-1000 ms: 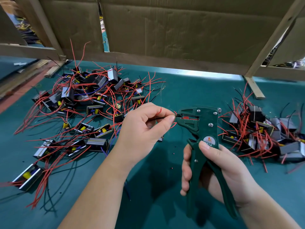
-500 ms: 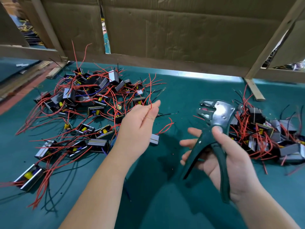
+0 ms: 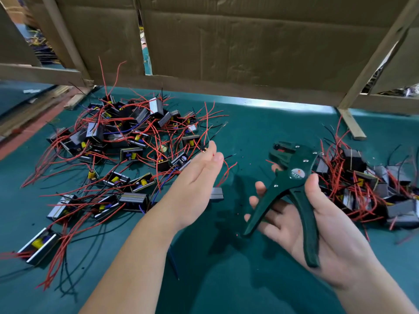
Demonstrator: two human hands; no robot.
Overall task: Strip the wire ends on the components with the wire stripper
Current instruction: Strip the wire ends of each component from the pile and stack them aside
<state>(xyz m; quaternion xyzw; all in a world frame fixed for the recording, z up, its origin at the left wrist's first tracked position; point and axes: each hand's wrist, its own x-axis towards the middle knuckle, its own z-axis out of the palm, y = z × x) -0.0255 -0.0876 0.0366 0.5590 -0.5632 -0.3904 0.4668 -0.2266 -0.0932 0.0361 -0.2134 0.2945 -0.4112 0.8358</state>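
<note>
My left hand (image 3: 195,177) hovers over the green mat with its fingers straight and nothing gripped. A small grey component (image 3: 216,193) lies on the mat just under it, its red wire (image 3: 226,172) curving up past my fingertips. My right hand (image 3: 328,227) is palm up to the right. The dark green wire stripper (image 3: 292,175) lies across the palm with my thumb clamped over its pivot. Its handles are spread apart and its jaws point up-left, apart from any wire.
A big pile of components with red and black wires (image 3: 127,141) covers the mat's left side. A smaller pile (image 3: 362,184) lies at the right. A cardboard wall (image 3: 249,41) and a wooden post (image 3: 351,123) close off the back. Green mat (image 3: 226,279) shows in front.
My left hand let go of the wire it pinched at the stripper's jaws and opened. The component now lies on the mat. My right hand drew the stripper away rightward, handles sprung apart.
</note>
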